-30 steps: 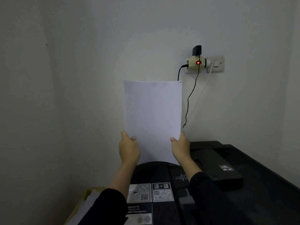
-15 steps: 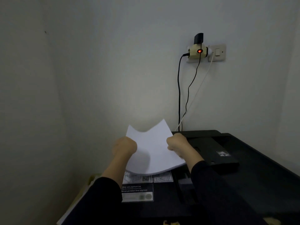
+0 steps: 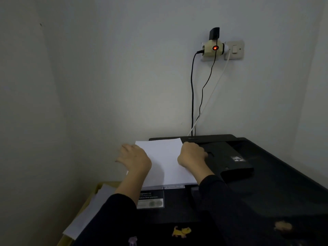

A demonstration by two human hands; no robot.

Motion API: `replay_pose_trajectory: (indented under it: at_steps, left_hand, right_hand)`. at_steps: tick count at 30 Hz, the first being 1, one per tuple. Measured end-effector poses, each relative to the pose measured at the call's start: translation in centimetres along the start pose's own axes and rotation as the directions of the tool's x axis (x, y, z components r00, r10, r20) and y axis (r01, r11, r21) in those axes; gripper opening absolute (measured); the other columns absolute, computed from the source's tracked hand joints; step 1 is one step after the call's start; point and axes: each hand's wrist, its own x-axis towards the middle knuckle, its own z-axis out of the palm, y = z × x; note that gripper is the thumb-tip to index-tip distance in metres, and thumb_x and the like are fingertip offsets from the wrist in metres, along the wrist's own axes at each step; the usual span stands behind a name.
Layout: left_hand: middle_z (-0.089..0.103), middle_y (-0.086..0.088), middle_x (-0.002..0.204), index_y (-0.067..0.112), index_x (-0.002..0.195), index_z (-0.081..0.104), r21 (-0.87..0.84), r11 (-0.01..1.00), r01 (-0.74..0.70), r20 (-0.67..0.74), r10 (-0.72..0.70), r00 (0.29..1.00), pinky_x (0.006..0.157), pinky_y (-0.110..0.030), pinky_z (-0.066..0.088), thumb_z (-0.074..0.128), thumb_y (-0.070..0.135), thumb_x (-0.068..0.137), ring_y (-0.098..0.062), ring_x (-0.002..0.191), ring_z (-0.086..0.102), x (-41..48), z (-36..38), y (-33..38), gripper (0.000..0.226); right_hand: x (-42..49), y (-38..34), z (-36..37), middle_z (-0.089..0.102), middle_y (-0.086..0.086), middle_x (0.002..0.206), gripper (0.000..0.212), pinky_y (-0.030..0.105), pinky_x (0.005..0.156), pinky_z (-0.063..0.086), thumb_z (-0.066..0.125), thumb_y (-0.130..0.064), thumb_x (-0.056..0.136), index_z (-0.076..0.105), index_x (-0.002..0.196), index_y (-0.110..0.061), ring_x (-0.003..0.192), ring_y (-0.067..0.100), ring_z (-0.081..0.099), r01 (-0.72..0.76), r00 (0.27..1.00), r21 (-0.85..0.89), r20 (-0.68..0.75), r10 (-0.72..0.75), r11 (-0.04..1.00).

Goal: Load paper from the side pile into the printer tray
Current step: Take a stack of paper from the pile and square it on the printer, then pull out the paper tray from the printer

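The sheaf of white paper [image 3: 165,162] lies flat on top of the black printer [image 3: 266,174], near its back left corner. My left hand [image 3: 135,159] rests spread along its left edge, fingers loose; my right hand [image 3: 192,156] curls over the right edge, though in this dim light I cannot tell whether it pinches the sheets. The side pile [image 3: 88,210] lies lower left, in a yellowish box [image 3: 99,186].
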Motion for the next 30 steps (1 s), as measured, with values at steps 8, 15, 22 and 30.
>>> replay_pose_trajectory:
  at_steps: [8, 15, 22, 30]
  left_hand:
    - [0.013, -0.017, 0.156, 0.006, 0.147, 0.018, -0.279, 0.911, -0.303, -0.232, 0.242, 0.942, 0.114, -0.046, 0.021, 0.052, 0.032, 0.093, -0.035, 0.143, 0.014, -6.1, -1.7, 3.2, 0.069]
    - [0.031, -0.013, 0.151, 0.003, 0.143, 0.033, -0.436, 0.723, -0.536, -0.462, 0.331, 0.823, 0.111, -0.037, 0.027, 0.051, 0.032, 0.093, -0.029, 0.14, 0.023, -15.6, -1.1, 5.3, 0.06]
    - [0.038, 0.004, 0.136, 0.004, 0.136, 0.042, -0.669, 0.454, -0.589, -0.52, 0.28, 0.807, 0.108, -0.009, 0.021, 0.047, 0.035, 0.093, -0.002, 0.129, 0.027, -27.5, 5.0, 3.7, 0.053]
    - [0.054, 0.003, 0.115, 0.017, 0.112, 0.053, -0.855, 0.518, -0.009, 0.128, 0.227, 0.966, 0.085, -0.02, 0.043, 0.048, 0.039, 0.094, -0.014, 0.108, 0.051, -32.8, 16.7, 1.2, 0.029]
  right_hand:
    - [-3.4, 2.9, -2.0, 0.048, 0.019, 0.13, 0.04, 0.048, 0.097, 0.037, 0.051, -0.022, 0.091, 0.046, 0.128, -0.005, 0.121, 0.036, 0.04, 0.163, 0.975, 0.168, -0.178, -0.133, 0.972]
    - [-10.1, 8.9, -3.4, 0.055, 0.013, 0.127, 0.043, 0.038, 0.097, 0.04, 0.051, -0.023, 0.092, 0.047, 0.132, -0.006, 0.122, 0.029, 0.042, 0.313, 0.88, 0.357, -0.457, -0.128, 0.88]
    - [-18.9, 17.1, 1.9, 0.065, 0.018, 0.107, 0.022, 0.033, 0.09, 0.048, 0.062, 0.002, 0.083, 0.064, 0.105, 0.005, 0.105, 0.03, 0.058, 0.459, 0.688, 0.32, -0.719, -0.104, 0.829]
    - [-22.9, 23.2, 11.5, 0.06, -0.006, 0.088, 0.013, 0.009, 0.068, 0.04, 0.054, -0.015, 0.092, 0.062, 0.101, -0.013, 0.095, 0.015, 0.061, -0.15, 0.958, 0.735, -0.058, 0.282, 0.661]
